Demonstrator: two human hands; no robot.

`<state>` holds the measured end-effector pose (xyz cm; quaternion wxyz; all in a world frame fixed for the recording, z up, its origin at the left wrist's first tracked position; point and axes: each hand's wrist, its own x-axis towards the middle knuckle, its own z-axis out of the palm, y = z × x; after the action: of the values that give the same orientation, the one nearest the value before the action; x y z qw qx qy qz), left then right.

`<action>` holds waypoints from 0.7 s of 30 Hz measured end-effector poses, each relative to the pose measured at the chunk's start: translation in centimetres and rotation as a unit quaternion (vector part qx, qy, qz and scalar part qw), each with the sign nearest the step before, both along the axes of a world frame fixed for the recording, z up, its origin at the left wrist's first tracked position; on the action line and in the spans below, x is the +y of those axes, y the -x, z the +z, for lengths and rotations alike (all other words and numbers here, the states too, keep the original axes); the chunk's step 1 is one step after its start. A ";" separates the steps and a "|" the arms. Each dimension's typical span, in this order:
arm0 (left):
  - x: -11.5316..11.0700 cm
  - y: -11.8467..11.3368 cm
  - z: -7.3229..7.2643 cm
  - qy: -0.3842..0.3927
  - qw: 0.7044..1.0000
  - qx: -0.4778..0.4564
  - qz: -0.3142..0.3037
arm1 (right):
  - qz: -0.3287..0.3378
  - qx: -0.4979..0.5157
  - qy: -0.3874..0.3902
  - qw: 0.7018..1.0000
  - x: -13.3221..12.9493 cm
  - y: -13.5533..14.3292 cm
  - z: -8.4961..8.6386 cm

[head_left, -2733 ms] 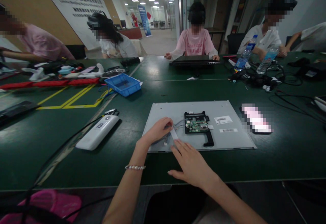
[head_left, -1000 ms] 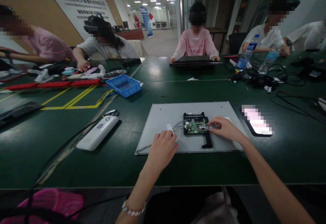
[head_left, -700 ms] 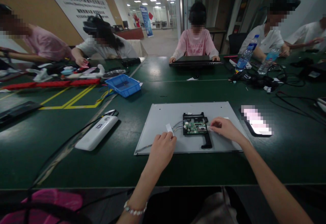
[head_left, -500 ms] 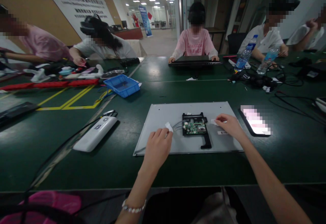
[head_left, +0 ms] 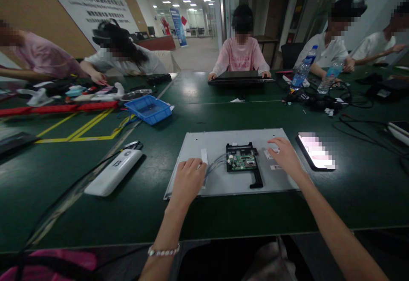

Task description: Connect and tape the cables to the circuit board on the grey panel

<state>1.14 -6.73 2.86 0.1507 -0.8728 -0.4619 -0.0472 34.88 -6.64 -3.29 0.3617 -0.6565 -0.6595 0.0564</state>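
Here's the grey panel (head_left: 223, 184), flat near the middle of the surface's (head_left: 134, 223) near edge, circuit board (head_left: 241, 162) on top! Left hand (head_left: 189, 179) curls over the panel's left side, at the white strip (head_left: 204, 156); can't tell if it grips. Right hand (head_left: 283, 155), fingers parted, hovers over the label (head_left: 267, 155) near the panel's right edge!

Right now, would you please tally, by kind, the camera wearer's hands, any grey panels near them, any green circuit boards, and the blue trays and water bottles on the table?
Wearer's hands: 2, left hand and right hand
Grey panel: 1
Green circuit board: 1
Blue tray: 1
Water bottles: 2, nearer-left bottle and right bottle
Total: 7
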 end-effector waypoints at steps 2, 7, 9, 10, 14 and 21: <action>0.1 0.2 -0.3 0.004 1.000 -0.013 0.004 | 0.047 0.004 0.005 0.999 0.5 1.3 1.0; 0.5 0.5 -1.0 -0.001 0.998 -0.063 0.020 | 0.143 -0.036 0.031 0.989 2.7 5.0 3.1; 0.6 0.6 -1.2 -0.006 0.997 -0.075 0.026 | 0.162 -0.059 0.044 0.984 3.7 6.4 3.4; 0.6 0.7 -1.2 -0.009 0.996 -0.079 0.028 | 0.169 -0.071 0.051 0.982 4.2 7.1 3.4; 0.5 0.8 -1.1 -0.011 0.996 -0.088 0.030 | 0.163 -0.116 0.069 0.977 5.3 9.1 3.2; 0.7 0.7 -1.1 -0.002 0.995 -0.097 0.024 | 0.101 -0.126 0.097 0.982 5.8 9.7 3.4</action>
<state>0.41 -6.08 1.80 0.1077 -0.8523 -0.4954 -0.1287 25.15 -0.82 0.12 0.2028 -0.6208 -0.7538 0.0734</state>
